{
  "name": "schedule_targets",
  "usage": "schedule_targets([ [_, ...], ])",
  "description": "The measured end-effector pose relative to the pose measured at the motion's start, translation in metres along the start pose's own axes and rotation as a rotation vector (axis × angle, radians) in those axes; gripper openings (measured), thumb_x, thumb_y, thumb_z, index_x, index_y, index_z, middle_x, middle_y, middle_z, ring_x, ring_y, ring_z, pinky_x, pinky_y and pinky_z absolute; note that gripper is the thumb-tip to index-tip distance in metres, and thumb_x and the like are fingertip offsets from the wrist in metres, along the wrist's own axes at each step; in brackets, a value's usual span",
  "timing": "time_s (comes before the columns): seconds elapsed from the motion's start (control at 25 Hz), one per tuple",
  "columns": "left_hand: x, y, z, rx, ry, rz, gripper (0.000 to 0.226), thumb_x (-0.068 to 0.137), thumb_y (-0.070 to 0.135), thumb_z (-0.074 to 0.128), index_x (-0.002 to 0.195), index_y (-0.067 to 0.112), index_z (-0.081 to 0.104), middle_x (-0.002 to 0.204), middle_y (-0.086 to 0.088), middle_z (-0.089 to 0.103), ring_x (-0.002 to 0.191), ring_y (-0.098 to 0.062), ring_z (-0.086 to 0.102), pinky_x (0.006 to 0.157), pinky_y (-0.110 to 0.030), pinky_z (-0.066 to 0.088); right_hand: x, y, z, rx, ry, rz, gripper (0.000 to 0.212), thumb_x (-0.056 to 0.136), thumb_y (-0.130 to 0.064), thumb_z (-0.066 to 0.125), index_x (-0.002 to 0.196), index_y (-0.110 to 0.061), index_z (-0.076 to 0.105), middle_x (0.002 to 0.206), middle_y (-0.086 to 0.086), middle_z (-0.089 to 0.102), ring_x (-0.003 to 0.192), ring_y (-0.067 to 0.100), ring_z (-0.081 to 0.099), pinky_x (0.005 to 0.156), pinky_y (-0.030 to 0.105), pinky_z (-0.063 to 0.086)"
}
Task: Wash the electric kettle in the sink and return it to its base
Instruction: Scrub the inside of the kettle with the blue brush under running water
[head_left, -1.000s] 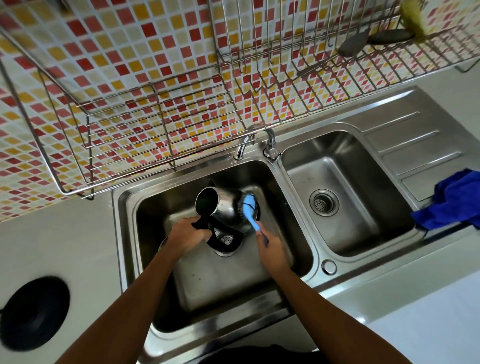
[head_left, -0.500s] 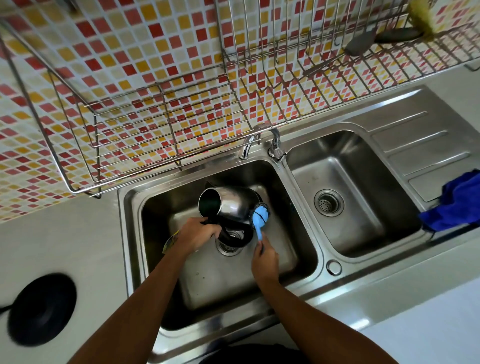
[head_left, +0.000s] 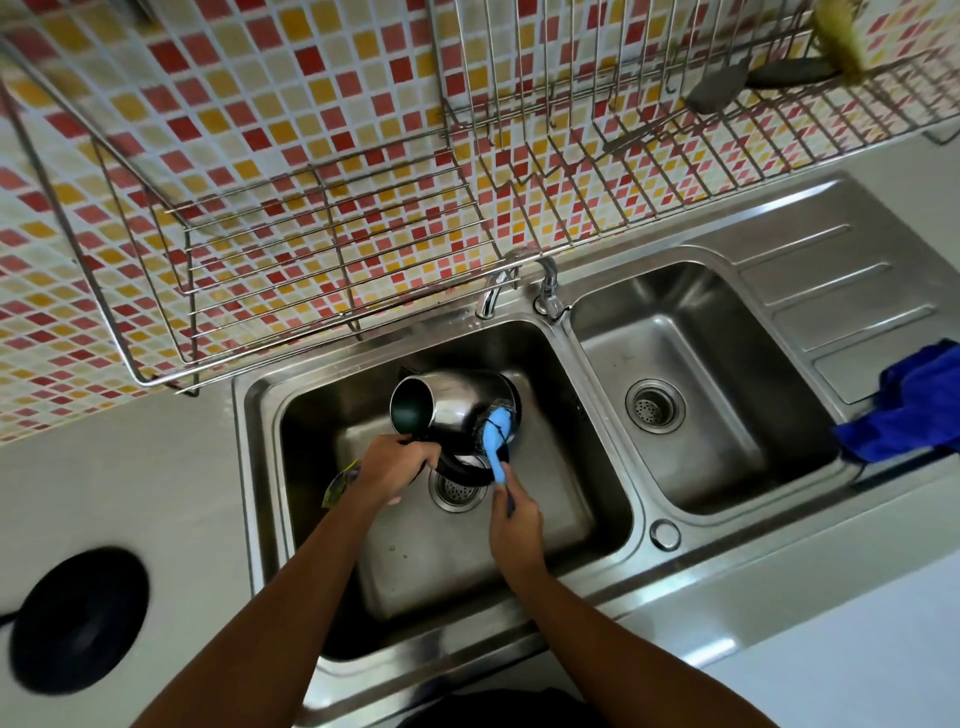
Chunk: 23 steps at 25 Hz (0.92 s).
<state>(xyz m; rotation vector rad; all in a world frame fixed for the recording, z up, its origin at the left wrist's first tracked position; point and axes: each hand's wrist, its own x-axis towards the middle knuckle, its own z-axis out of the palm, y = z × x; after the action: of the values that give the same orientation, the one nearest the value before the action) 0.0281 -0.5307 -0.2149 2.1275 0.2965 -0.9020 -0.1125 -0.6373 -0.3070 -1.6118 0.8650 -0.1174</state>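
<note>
My left hand (head_left: 392, 467) is curled round the black handle of the kettle (head_left: 452, 400), gripping it. The steel kettle lies tipped on its side inside the left basin (head_left: 265, 415) of the sink, above the drain (head_left: 457, 491), with its open mouth turned to the left. I cannot tell whether it touches the basin floor.

My right hand (head_left: 517, 525) is wrapped round the lower end of a blue brush (head_left: 496, 436), fingers closed on the handle. The brush head lies against the kettle's right end, by its dark bottom rim.

Just left of my left wrist, a small yellow-green thing (head_left: 340, 480) lies on the basin floor, too blurred for me to name.

The tap (head_left: 493, 288) stands at the back edge, between the two basins, its spout over the left one. The right basin (head_left: 727, 467) holds only its own strainer.

On the draining board at the far right lies a crumpled blue cloth (head_left: 904, 410).

The kettle's round black base (head_left: 78, 618) sits on the grey counter (head_left: 130, 467), well apart from the sink at the lower left, nothing on it.

A wire dish rack (head_left: 311, 260) hangs on the red and yellow tiled wall (head_left: 260, 78) above the sink, with dark utensils (head_left: 727, 88) in its right part.
</note>
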Motion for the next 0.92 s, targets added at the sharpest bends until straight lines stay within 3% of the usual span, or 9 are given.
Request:
schedule_targets([
  [0.08,0.001,-0.002,-0.002,0.004,-0.005,-0.020,0.013,0.059,0.019,0.070,0.055,0.020,0.059,0.042,0.004,0.032,0.045,-0.019,0.029,0.047,-0.020,0.026,0.001,0.006,-0.005,-0.025,-0.016,-0.024,0.036,0.101,-0.015,0.047,0.136,-0.022,0.051,0.077,-0.010,0.058,0.059,-0.002,0.054,0.061,0.013,0.042],
  [0.2,-0.003,-0.001,0.000,0.021,-0.018,0.017,0.014,0.057,0.020,0.071,0.052,0.020,0.059,0.042,0.004,0.037,0.047,-0.019,0.032,0.047,-0.022,0.026,0.014,0.008,-0.013,-0.056,0.061,0.091,0.036,0.101,-0.010,0.046,0.136,-0.013,0.054,0.075,-0.005,0.056,0.060,-0.003,0.050,0.063,0.017,0.039],
  [0.32,-0.003,0.000,0.001,0.004,-0.002,-0.008,0.014,0.061,0.019,0.070,0.061,0.018,0.057,0.044,0.004,0.033,0.048,-0.019,0.031,0.049,-0.022,0.026,0.006,0.000,-0.010,-0.143,-0.045,-0.179,0.040,0.101,-0.020,0.047,0.139,-0.032,0.044,0.065,-0.014,0.049,0.051,-0.002,0.046,0.055,0.023,0.039],
  [0.44,-0.001,-0.002,-0.004,-0.028,-0.002,-0.039,0.020,0.048,0.025,0.068,0.064,0.019,0.059,0.059,-0.005,0.036,0.061,-0.023,0.035,0.055,-0.029,0.030,0.007,0.004,-0.008,-0.224,-0.127,-0.284,0.042,0.101,-0.028,0.046,0.143,-0.030,0.045,0.061,-0.008,0.048,0.048,0.003,0.044,0.048,0.026,0.039],
  [0.52,-0.003,0.000,-0.004,-0.011,-0.015,-0.038,0.017,0.048,0.026,0.068,0.061,0.017,0.060,0.055,-0.003,0.037,0.058,-0.023,0.034,0.053,-0.027,0.031,0.021,0.007,-0.014,-0.243,-0.023,-0.178,0.039,0.100,-0.024,0.047,0.140,-0.023,0.051,0.067,-0.004,0.059,0.058,0.008,0.057,0.054,0.023,0.039],
  [0.56,-0.005,0.000,-0.003,0.007,-0.020,-0.025,0.017,0.051,0.025,0.069,0.061,0.014,0.062,0.052,-0.001,0.037,0.056,-0.023,0.035,0.052,-0.025,0.031,0.028,0.007,-0.018,-0.264,0.048,-0.091,0.038,0.100,-0.021,0.047,0.137,-0.019,0.054,0.076,0.005,0.066,0.068,0.019,0.065,0.060,0.023,0.039],
  [0.64,-0.006,0.000,0.001,0.020,-0.002,0.000,0.020,0.055,0.024,0.069,0.067,0.009,0.066,0.051,0.000,0.040,0.058,-0.022,0.038,0.053,-0.026,0.034,0.033,0.005,-0.019,-0.270,0.100,-0.027,0.039,0.099,-0.020,0.047,0.137,-0.016,0.054,0.088,0.017,0.070,0.078,0.028,0.066,0.065,0.023,0.039],
  [0.8,-0.004,-0.001,0.000,-0.003,0.012,-0.001,0.011,0.059,0.022,0.068,0.063,0.016,0.060,0.043,0.005,0.035,0.054,-0.021,0.036,0.054,-0.026,0.032,0.008,-0.011,-0.002,-0.180,-0.130,-0.306,0.042,0.100,-0.032,0.047,0.141,-0.024,0.048,0.078,0.002,0.067,0.064,0.011,0.061,0.060,0.026,0.048],
  [0.92,-0.006,-0.002,-0.001,-0.001,0.011,0.007,0.007,0.064,0.018,0.070,0.065,0.017,0.063,0.048,0.002,0.037,0.058,-0.022,0.036,0.055,-0.027,0.031,0.025,-0.004,-0.008,-0.153,0.000,-0.191,0.038,0.100,-0.024,0.048,0.138,-0.020,0.053,0.066,-0.007,0.054,0.057,0.004,0.050,0.059,0.026,0.043],
])
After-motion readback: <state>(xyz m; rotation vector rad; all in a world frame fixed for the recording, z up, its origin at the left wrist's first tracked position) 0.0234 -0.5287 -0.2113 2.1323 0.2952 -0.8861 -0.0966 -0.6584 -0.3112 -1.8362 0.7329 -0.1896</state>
